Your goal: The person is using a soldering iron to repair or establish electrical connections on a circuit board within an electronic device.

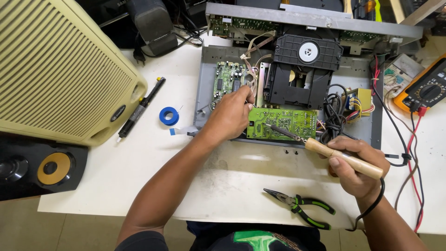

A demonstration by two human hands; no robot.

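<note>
Right hand (355, 169): closed around wooden handle of soldering iron (325, 148), gripped pen-fashion; metal tip resting on the green circuit board (282, 123); black cord trailing from handle end down past the wrist.

Left hand (230, 116): fingers curled and pinched at the left edge of the green circuit board, fingertips near a bundle of thin wires; whether anything is held between them cannot be told.

Green circuit board: lying at the front edge of an opened disc player chassis (290, 88), between the two hands, tilted slightly.

Disc player chassis: grey metal, cover off, set on white worktable (232, 176). Contents: black disc drive mechanism (302, 69) at centre, smaller green board (227, 81) at left rear, small transformer (357, 100) at right, coiled black cable (332, 114) just beside it.

Pliers (299, 207): long-nose, black and green handles, lying on table near the front edge, between the forearms, touched by neither hand.

Desoldering pump (139, 109): black, lying on table left of chassis.

Blue tape roll (168, 116): just right of the pump, apart from chassis.

Multimeter (425, 90): orange-cased, at far right, red and black leads running down across the table.

Beige ribbed housing (60, 69): large, at far left, over part of a black speaker (42, 169) with yellow cone.
</note>
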